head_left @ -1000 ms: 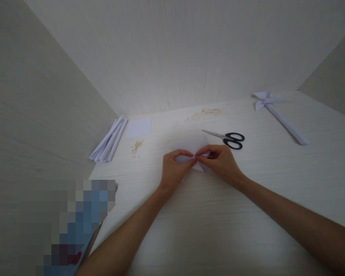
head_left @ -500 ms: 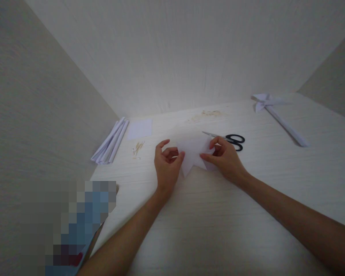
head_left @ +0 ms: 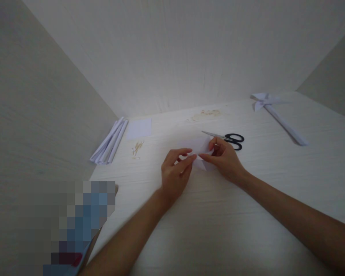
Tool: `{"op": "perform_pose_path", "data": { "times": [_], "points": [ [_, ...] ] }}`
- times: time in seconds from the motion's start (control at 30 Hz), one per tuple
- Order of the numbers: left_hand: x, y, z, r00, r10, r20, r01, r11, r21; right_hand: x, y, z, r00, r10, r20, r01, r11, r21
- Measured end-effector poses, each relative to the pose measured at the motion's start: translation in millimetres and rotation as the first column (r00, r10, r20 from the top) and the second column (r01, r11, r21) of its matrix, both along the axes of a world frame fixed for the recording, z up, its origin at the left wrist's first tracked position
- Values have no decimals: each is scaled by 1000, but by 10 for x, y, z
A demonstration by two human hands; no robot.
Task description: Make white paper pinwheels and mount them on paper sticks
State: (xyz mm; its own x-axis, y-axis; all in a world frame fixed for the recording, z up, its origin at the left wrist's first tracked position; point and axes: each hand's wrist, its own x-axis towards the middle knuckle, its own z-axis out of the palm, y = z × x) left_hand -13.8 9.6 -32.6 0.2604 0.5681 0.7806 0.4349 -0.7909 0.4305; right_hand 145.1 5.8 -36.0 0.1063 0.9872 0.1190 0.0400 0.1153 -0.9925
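Note:
A white sheet of paper [head_left: 199, 145] with cut, pointed flaps is between my hands at the middle of the table. My left hand [head_left: 176, 168] pinches a flap of it near the centre, thumb and fingertips close to the other hand. On the right side, my right hand [head_left: 225, 159] holds another bent flap between thumb and fingers. Both sets of fingers partly cover the paper. Just behind my right hand lie scissors [head_left: 234, 137] with black handles, blades pointing left.
At the far right lies a white paper pinwheel [head_left: 284, 124] on a rolled stick. Rolled paper sticks [head_left: 110, 142], a square sheet [head_left: 139, 128] and several small thin sticks [head_left: 137, 147] lie at left. Small pale bits [head_left: 209, 114] lie near the back wall.
My left hand has moved right, bringing the paper's left flap inward to the centre beside my right fingertips. My right hand has stayed nearly still, holding its flap.

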Motion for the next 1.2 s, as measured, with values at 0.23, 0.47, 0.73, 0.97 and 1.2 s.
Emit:
{"op": "perform_pose_path", "data": {
  "times": [0.23,0.47,0.73,0.97,1.2],
  "points": [
    [-73,62,-1,958,87,-274,-35,981,189,6,10,-20,998,30,-48,-30,1000,-6],
    [-35,41,55,900,184,-395,-74,958,278,-1,23,-19,995,34,-98,-34,999,2],
    [-54,57,25,830,253,-497,-53,923,382,4,27,-31,993,54,-106,-55,998,-6],
    [-28,35,57,820,253,-513,-29,914,404,-1,32,-28,988,67,-137,-70,997,-21],
    [-21,29,52,820,240,-520,-25,922,386,10,36,-37,989,87,-123,-90,996,-18]
  ]
}}
